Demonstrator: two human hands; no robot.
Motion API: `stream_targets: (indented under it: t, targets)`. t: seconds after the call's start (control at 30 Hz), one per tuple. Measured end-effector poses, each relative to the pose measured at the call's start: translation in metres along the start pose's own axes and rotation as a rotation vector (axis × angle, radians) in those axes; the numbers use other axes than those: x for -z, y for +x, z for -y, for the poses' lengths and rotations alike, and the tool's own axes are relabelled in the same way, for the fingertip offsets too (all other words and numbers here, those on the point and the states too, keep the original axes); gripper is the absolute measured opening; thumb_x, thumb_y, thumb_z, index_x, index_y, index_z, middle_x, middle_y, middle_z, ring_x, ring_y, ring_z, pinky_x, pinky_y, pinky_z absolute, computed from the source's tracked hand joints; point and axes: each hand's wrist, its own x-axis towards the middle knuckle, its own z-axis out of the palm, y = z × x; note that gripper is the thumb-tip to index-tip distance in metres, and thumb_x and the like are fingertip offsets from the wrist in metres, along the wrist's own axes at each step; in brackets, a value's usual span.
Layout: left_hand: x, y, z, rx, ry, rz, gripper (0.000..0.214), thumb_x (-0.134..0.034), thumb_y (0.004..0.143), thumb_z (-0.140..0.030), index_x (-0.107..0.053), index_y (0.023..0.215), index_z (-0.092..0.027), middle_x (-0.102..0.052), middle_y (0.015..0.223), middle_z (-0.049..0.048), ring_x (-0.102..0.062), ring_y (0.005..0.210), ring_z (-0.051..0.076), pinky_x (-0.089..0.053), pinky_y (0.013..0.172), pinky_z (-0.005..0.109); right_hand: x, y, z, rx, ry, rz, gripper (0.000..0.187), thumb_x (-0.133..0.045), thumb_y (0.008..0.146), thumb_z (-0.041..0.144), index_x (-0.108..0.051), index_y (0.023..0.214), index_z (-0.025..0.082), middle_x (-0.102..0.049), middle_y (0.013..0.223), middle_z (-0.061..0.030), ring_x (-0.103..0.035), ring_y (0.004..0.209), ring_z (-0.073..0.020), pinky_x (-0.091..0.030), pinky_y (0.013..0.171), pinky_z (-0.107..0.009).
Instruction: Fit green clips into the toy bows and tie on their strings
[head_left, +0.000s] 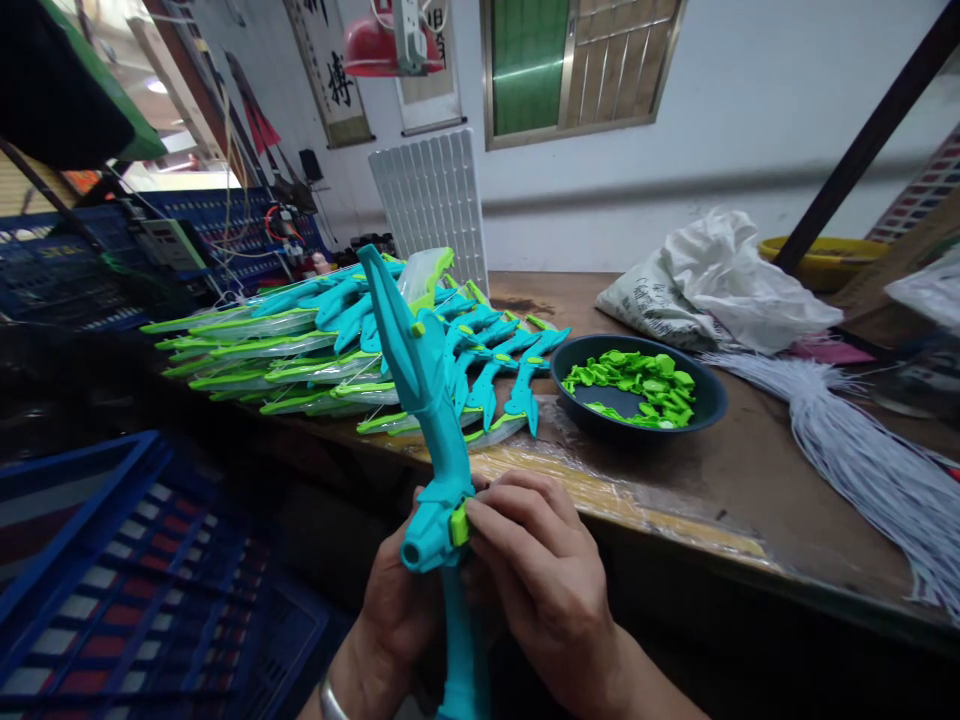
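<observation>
Upright in front of me is a turquoise plastic toy bow [442,440], its upper arm leaning away toward the table. My left hand [397,600] is wrapped round its middle from behind and the left; part of those fingers is hidden by the bow. A small lime-green plastic clip [459,523] sits against the right side of the bow's middle. The fingertips of my right hand [551,580] press on this clip. Beyond my hands, a dark round bowl [637,425] on the table holds many loose lime-green pieces [660,385].
Stacked toy bows [300,340] in turquoise, lime green and clear plastic cover the table's left side. On the brown table [750,480] to the right lie a white sack [705,280] and a bundle of pale strings [847,450]. A blue crate [120,600] stands at lower left.
</observation>
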Motion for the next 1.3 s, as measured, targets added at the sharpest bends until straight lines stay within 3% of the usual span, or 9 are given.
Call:
stream_targets:
  t: [0.23, 0.3, 0.4, 0.53, 0.63, 0.77, 0.87, 1.03, 1.3]
  targets:
    - [-0.001, -0.001, 0.001, 0.016, 0.007, 0.027, 0.03, -0.065, 0.093, -0.046, -0.075, 0.099, -0.018, -0.071, 0.087, 0.0071, -0.069, 0.083, 0.021, -0.057, 0.08, 0.031, 0.007, -0.002, 0.003, 0.045, -0.125, 0.034, 0.025, -0.059, 0.095, 0.008, -0.066, 0.118, 0.015, -0.071, 0.104, -0.0112, -0.059, 0.107, -0.0264, -0.056, 0.093, -0.045]
    - [-0.004, -0.001, -0.004, -0.019, 0.005, 0.018, 0.028, -0.067, 0.092, -0.043, -0.076, 0.1, -0.018, -0.073, 0.09, 0.0062, -0.07, 0.087, 0.02, -0.057, 0.083, 0.029, 0.009, 0.001, 0.008, 0.027, -0.175, 0.068, 0.025, -0.06, 0.099, 0.022, -0.065, 0.121, 0.013, -0.07, 0.108, -0.0137, -0.059, 0.109, -0.029, -0.056, 0.093, -0.045]
    - [-0.014, -0.001, -0.014, -0.06, 0.043, -0.027, 0.028, -0.078, 0.085, -0.039, -0.077, 0.104, -0.019, -0.076, 0.097, 0.0051, -0.071, 0.091, 0.021, -0.058, 0.087, 0.031, 0.01, 0.007, 0.018, 0.011, -0.251, 0.107, 0.053, -0.058, 0.098, 0.051, -0.063, 0.127, 0.007, -0.07, 0.106, -0.0174, -0.063, 0.101, -0.0318, -0.058, 0.086, -0.046]
    - [-0.031, -0.003, -0.022, -0.201, 0.292, -0.161, 0.04, -0.08, 0.082, -0.047, -0.075, 0.108, -0.018, -0.074, 0.086, 0.004, -0.07, 0.079, 0.02, -0.059, 0.075, 0.03, 0.009, 0.015, 0.027, -0.045, -0.347, 0.105, 0.06, -0.054, 0.093, 0.066, -0.068, 0.107, 0.01, -0.068, 0.084, -0.0141, -0.063, 0.077, -0.029, -0.053, 0.068, -0.042]
    - [-0.033, -0.008, -0.02, -0.386, 0.534, -0.329, 0.054, -0.085, 0.075, -0.049, -0.07, 0.119, -0.021, -0.075, 0.103, 0.005, -0.07, 0.095, 0.021, -0.056, 0.084, 0.026, 0.011, 0.017, 0.024, -0.188, -0.341, 0.153, 0.055, -0.054, 0.09, 0.071, -0.063, 0.081, 0.018, -0.063, 0.075, -0.0083, -0.059, 0.068, -0.0233, -0.045, 0.061, -0.036]
    - [-0.025, -0.014, -0.015, -0.438, 0.802, -0.235, 0.057, -0.081, 0.081, -0.047, -0.062, 0.129, -0.023, -0.074, 0.108, 0.0067, -0.069, 0.089, 0.022, -0.054, 0.076, 0.025, 0.021, 0.011, 0.007, -0.332, -0.14, 0.34, 0.044, -0.06, 0.094, 0.06, -0.056, 0.077, 0.02, -0.06, 0.076, -0.0014, -0.054, 0.068, -0.0164, -0.037, 0.061, -0.029]
    - [-0.019, -0.016, -0.006, -0.411, 1.017, -0.164, 0.048, -0.076, 0.086, -0.04, -0.061, 0.129, -0.023, -0.073, 0.105, 0.0065, -0.066, 0.084, 0.02, -0.05, 0.075, 0.024, 0.028, -0.007, -0.008, -0.343, -0.011, 0.434, 0.035, -0.062, 0.093, 0.049, -0.054, 0.076, 0.019, -0.054, 0.073, 0.0014, -0.051, 0.069, -0.0139, -0.035, 0.064, -0.028]
    - [-0.002, -0.013, 0.023, -0.338, 1.197, -0.124, 0.043, -0.075, 0.087, -0.035, -0.064, 0.127, -0.023, -0.073, 0.107, 0.0069, -0.065, 0.093, 0.023, -0.047, 0.085, 0.026, 0.033, -0.063, -0.018, -0.561, 0.146, 0.395, 0.035, -0.066, 0.088, 0.044, -0.049, 0.069, 0.02, -0.044, 0.063, 0.0056, -0.043, 0.06, -0.011, -0.036, 0.061, -0.026]
    - [0.023, 0.008, 0.076, -0.016, 1.347, 0.044, 0.042, -0.072, 0.086, -0.046, -0.064, 0.123, -0.026, -0.074, 0.096, 0.0038, -0.066, 0.083, 0.025, -0.049, 0.077, 0.029, 0.059, -0.141, -0.013, -0.882, 0.279, 0.383, 0.026, -0.069, 0.088, 0.044, -0.069, 0.088, 0.018, -0.066, 0.088, 0.0005, -0.06, 0.08, -0.0161, -0.049, 0.072, -0.025]
